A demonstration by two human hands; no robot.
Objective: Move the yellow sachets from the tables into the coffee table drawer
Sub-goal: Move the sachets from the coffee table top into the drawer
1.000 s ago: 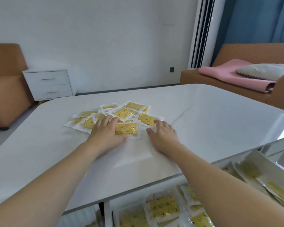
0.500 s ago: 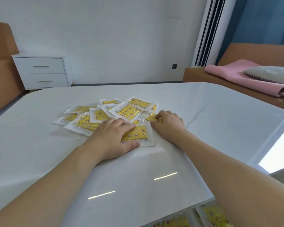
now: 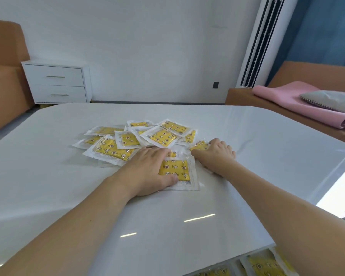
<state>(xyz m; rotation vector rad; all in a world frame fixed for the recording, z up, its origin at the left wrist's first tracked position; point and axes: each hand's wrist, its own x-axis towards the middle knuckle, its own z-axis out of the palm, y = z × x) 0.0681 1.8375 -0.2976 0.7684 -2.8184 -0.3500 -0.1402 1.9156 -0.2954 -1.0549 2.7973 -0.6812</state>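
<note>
A loose heap of yellow sachets in clear wrappers lies near the middle of a glossy white table, overlapping one another with no other object among them. The nearest sachet sits at the front of the heap, and the left hand lies partly over it, fingers spread flat across its far edge and thumb pressed at its near edge, pinching it against the tabletop. Just beside it, the right hand rests palm down on the table, its fingertips on another sachet at the heap's right side; whether it actually grips that packet cannot be told. More yellow sachets show below the table's near edge, apparently in an open drawer. Beyond the table stand a white two-drawer cabinet, an orange sofa carrying a pink blanket and grey cushion, and blue curtains.
</note>
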